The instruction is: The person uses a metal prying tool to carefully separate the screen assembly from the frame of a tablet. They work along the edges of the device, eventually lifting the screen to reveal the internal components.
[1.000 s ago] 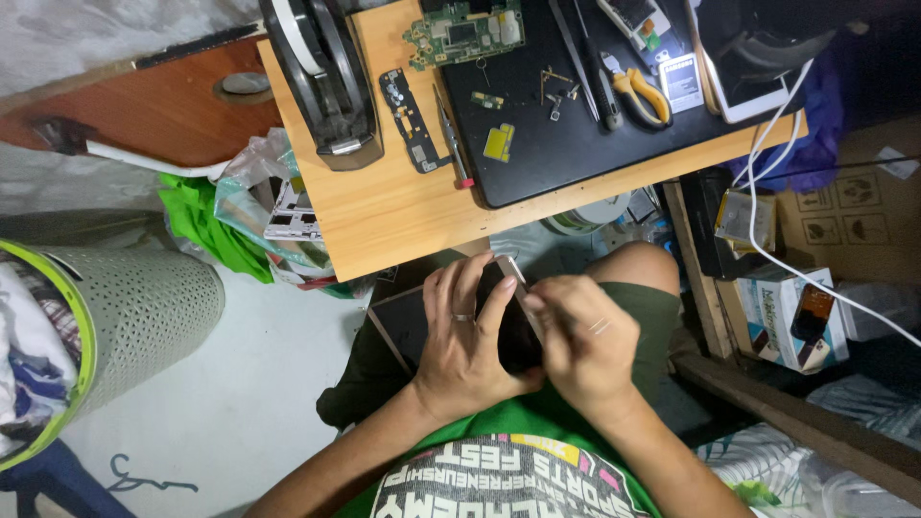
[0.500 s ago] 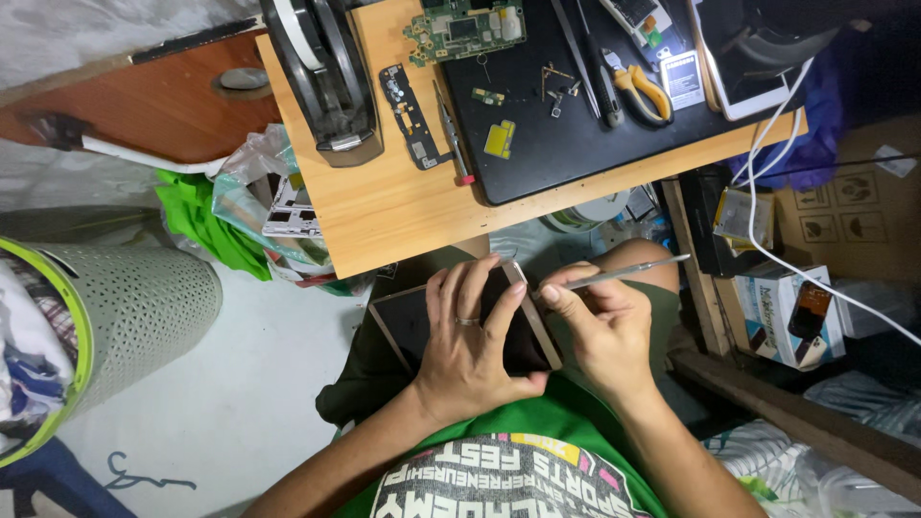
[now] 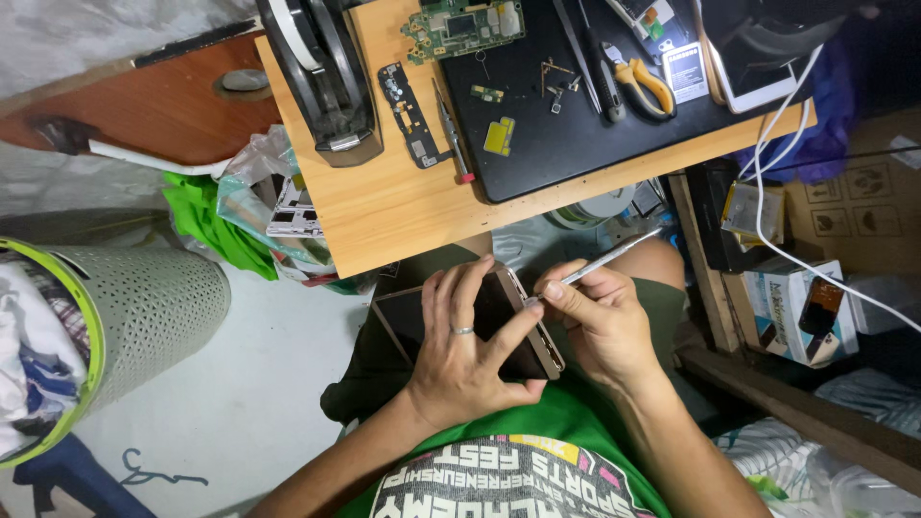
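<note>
My left hand (image 3: 470, 350) lies flat over a dark phone (image 3: 526, 338) with a gold-coloured frame, held above my lap. A ring sits on one finger. My right hand (image 3: 600, 321) pinches a thin metal pry tool (image 3: 604, 259), its tip against the phone's right edge near my left fingertip. Under the phone, to the left, a dark flat panel (image 3: 398, 317) sticks out. I wear a green shirt and dark green shorts.
A wooden desk (image 3: 393, 201) stands ahead with a black mat (image 3: 576, 144), a green circuit board (image 3: 460, 24), a small screwdriver (image 3: 451, 144), yellow-handled pliers (image 3: 643, 82) and a black tape dispenser (image 3: 321, 77). A perforated grey bin (image 3: 144, 307) stands left; boxes and white cables right.
My left hand slid from gripping the phone with the right hand to lying flat over it. The pry tool swung out to the upper right, its tip now at the phone's edge.
</note>
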